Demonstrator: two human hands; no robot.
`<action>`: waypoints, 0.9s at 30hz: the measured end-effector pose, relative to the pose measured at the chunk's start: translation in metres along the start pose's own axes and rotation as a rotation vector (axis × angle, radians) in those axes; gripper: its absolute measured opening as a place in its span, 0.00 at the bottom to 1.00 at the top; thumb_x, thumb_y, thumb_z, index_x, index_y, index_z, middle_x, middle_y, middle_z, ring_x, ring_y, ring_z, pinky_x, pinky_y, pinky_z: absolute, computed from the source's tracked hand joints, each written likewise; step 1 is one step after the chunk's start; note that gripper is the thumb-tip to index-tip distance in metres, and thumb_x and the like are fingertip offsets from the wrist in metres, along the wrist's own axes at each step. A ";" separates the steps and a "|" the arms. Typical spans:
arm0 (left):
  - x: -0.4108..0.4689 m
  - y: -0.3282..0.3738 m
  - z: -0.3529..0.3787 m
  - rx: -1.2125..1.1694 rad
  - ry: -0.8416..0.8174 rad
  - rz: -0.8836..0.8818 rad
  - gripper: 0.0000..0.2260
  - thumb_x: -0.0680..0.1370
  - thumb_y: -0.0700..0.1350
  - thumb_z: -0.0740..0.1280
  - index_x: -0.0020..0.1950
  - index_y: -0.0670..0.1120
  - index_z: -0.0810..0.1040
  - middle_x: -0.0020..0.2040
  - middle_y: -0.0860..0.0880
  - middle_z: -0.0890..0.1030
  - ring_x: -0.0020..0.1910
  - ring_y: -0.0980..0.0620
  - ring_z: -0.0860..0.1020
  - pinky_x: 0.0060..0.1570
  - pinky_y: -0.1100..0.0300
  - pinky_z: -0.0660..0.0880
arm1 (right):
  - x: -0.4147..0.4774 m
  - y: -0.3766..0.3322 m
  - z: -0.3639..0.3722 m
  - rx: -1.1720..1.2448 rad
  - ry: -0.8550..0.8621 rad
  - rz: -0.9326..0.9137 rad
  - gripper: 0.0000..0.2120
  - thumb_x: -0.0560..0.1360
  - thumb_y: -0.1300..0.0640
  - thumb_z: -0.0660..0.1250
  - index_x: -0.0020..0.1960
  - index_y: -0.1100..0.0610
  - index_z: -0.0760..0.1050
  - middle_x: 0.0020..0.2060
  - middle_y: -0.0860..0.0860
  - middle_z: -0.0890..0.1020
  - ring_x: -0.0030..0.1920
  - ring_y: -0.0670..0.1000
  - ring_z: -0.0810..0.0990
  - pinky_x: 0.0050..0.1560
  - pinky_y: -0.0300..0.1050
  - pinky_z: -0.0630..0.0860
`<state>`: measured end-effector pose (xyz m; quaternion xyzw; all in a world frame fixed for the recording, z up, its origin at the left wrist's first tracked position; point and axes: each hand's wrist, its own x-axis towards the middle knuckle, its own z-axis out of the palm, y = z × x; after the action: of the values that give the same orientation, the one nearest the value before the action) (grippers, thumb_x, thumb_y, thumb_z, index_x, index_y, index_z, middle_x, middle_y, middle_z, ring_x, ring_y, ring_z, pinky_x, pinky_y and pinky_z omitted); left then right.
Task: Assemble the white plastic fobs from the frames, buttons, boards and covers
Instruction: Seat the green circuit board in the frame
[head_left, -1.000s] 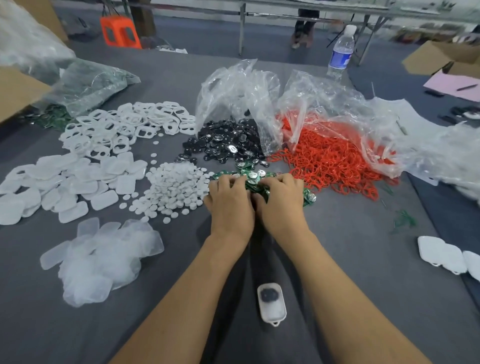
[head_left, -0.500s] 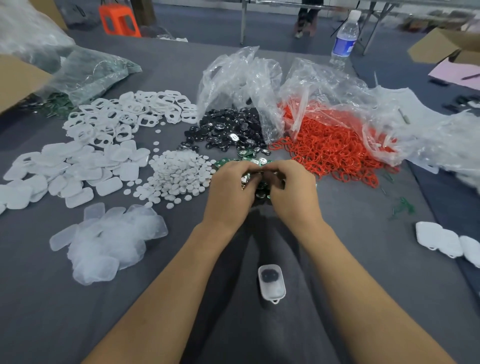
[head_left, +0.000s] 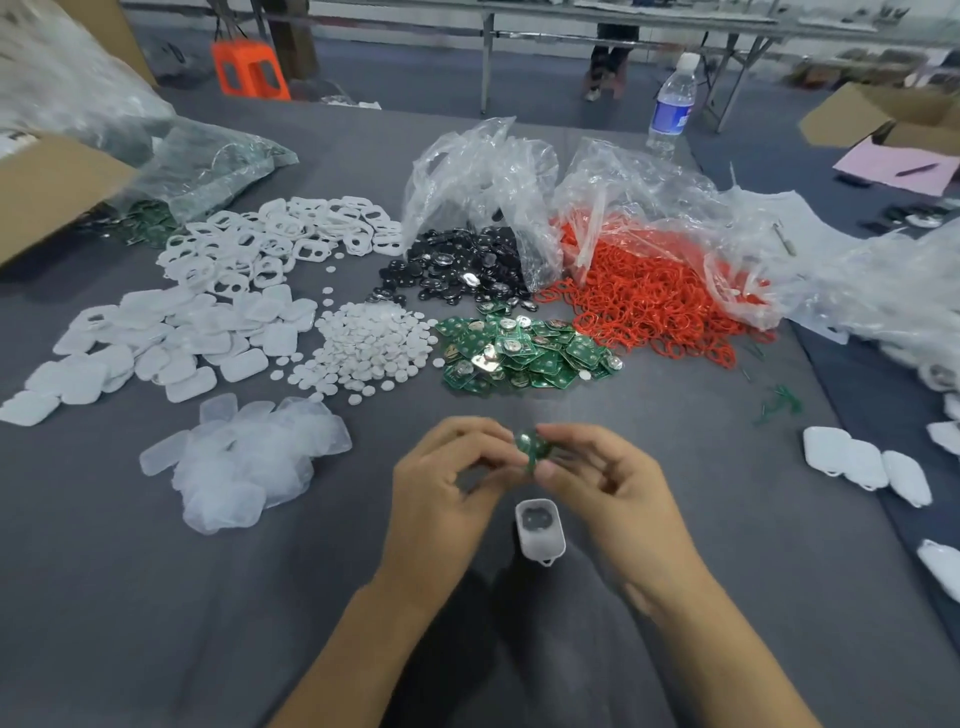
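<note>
Both hands meet over the grey table cover, pinching one small green circuit board between their fingertips. The left hand touches the board's left edge, and the right hand clamps it between thumb and forefinger. Just below the grip, between the wrists, lies a white fob shell with a dark round part seated in it. The pile of green boards lies beyond the fingertips.

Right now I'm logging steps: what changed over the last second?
The left hand and right hand drew back from the board pile toward the person, bringing one green board, now pinched between them near the white shell. The shell and board pile stayed put.
</note>
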<state>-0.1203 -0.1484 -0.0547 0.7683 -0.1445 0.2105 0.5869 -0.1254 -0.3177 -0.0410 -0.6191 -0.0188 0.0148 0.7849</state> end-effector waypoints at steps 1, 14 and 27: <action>-0.010 0.004 0.000 -0.087 0.000 -0.060 0.15 0.69 0.34 0.80 0.50 0.51 0.86 0.51 0.52 0.83 0.49 0.51 0.84 0.52 0.63 0.79 | -0.010 0.002 -0.001 0.035 -0.001 0.009 0.14 0.74 0.75 0.68 0.56 0.63 0.80 0.51 0.58 0.86 0.51 0.53 0.85 0.49 0.40 0.80; -0.065 0.025 0.013 -0.254 -0.085 -0.295 0.17 0.74 0.49 0.77 0.61 0.59 0.80 0.54 0.53 0.86 0.53 0.48 0.85 0.54 0.55 0.82 | -0.062 -0.006 -0.004 -0.095 0.144 -0.047 0.15 0.73 0.69 0.73 0.52 0.52 0.84 0.44 0.55 0.87 0.44 0.51 0.85 0.47 0.38 0.80; -0.066 0.004 0.010 0.498 -0.271 -0.195 0.38 0.70 0.69 0.71 0.77 0.63 0.63 0.69 0.64 0.70 0.74 0.65 0.58 0.70 0.63 0.55 | -0.084 -0.001 -0.042 -1.039 0.192 -0.086 0.25 0.67 0.57 0.80 0.59 0.40 0.79 0.48 0.38 0.79 0.47 0.38 0.79 0.51 0.27 0.72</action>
<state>-0.1786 -0.1604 -0.0861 0.9199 -0.0909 0.0777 0.3734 -0.2075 -0.3627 -0.0511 -0.9236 0.0229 -0.0857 0.3729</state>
